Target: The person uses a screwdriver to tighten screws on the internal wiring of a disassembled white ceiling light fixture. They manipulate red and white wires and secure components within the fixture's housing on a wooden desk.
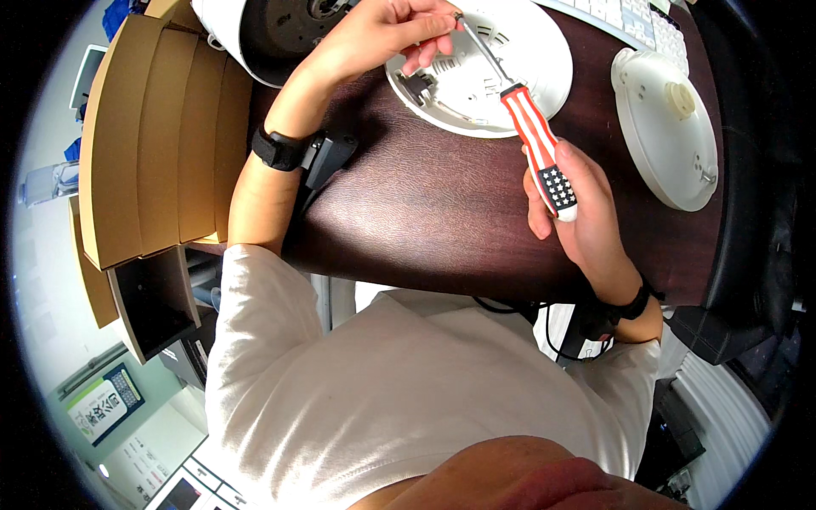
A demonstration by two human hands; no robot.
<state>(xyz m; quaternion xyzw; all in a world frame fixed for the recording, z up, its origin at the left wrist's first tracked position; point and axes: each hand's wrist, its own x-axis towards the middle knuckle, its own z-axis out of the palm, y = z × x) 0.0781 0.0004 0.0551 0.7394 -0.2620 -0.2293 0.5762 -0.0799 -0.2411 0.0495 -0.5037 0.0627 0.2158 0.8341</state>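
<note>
Head view: left hand (404,38) pinches the tip of the striped screwdriver (529,119), above the far white round housing (548,64); right hand (586,200) grips its handle. Apparent step: tip preparation; next move calls for steady alignment.

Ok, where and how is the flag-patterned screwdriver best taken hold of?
Grip the flag-patterned screwdriver by its handle, probably from the near right, as the right hand does: the handle is thicker than the metal shaft and slants toward the person, while the left hand is at the tip.
</note>
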